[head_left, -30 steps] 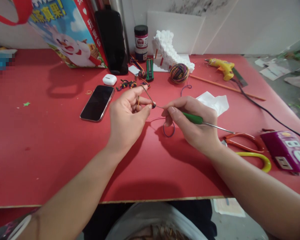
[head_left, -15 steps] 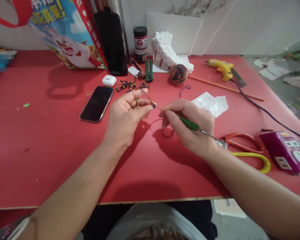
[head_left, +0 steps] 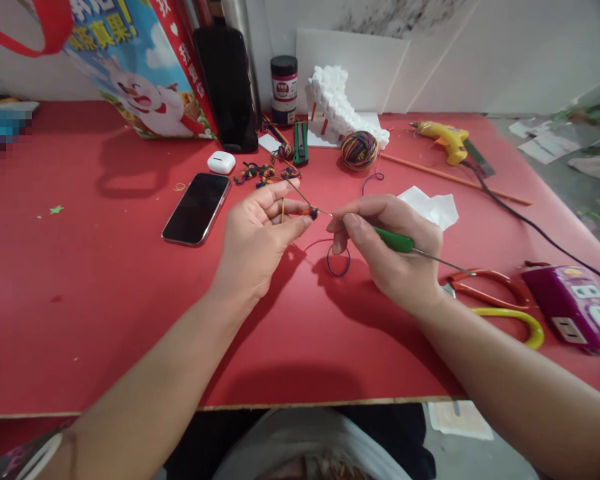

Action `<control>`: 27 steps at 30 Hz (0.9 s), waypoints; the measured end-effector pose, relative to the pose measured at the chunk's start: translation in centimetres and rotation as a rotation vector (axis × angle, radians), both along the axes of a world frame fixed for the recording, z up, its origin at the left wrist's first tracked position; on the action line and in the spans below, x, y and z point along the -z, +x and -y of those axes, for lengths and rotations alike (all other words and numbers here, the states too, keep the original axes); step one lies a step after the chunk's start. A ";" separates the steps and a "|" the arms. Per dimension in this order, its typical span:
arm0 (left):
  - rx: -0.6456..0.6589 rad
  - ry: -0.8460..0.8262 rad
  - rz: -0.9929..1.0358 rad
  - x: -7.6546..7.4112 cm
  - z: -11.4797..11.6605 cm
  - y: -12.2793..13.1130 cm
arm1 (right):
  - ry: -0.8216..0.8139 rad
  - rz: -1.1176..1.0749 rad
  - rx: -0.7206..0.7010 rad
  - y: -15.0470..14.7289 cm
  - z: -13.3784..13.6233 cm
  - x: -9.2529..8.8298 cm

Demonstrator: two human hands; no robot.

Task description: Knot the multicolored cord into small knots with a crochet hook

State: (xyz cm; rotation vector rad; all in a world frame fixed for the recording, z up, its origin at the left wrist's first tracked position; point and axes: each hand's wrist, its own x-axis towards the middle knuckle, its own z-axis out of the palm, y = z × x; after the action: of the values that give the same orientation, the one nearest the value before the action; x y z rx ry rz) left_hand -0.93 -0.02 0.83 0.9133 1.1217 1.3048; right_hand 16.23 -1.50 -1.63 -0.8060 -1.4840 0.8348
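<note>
Between the thumb and fingers of my left hand (head_left: pixel 257 237) is pinched a small dark crochet piece (head_left: pixel 313 213), with yarn strung over the raised index finger. My right hand (head_left: pixel 393 247) grips a crochet hook (head_left: pixel 397 241) by its green handle, like a pen. The hook's thin metal tip meets the small piece; whether a loop sits on it is too fine to tell. A loop of purple yarn (head_left: pixel 339 275) hangs below the hands. Beyond them rests a multicoloured yarn ball (head_left: pixel 359 151), its strand trailing forward. Several knotted yarn pieces (head_left: pixel 265 173) lie behind my left hand.
Left of my hands lie a phone (head_left: pixel 196 209) and a white earbud case (head_left: pixel 221 163). Orange-and-yellow-handled pliers (head_left: pixel 490 287) and a purple power socket box (head_left: pixel 573 303) sit at right. A glue gun (head_left: pixel 443 140), cutter (head_left: pixel 301 143), jar (head_left: pixel 284 90) and white model (head_left: pixel 335 103) stand behind.
My right hand with the hook has shifted slightly right, and more of the metal shaft shows between the hands. The small piece in my left hand has turned a little.
</note>
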 end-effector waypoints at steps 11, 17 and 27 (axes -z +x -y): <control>-0.058 0.026 -0.098 0.3 -0.1 -0.3 | -0.053 0.023 0.019 0.0 0.2 -0.5; -0.084 0.041 -0.145 0.2 0.0 -0.1 | -0.057 0.024 0.015 0.0 0.3 -0.5; -0.074 0.170 -0.304 0.5 0.1 -0.2 | -0.078 0.053 0.031 -0.1 0.3 -0.6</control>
State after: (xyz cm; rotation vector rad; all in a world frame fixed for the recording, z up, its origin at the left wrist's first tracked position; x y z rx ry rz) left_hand -1.15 -0.16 0.33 1.2380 1.3013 1.3672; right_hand 16.14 -1.82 -0.99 -0.9131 -1.4896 0.8584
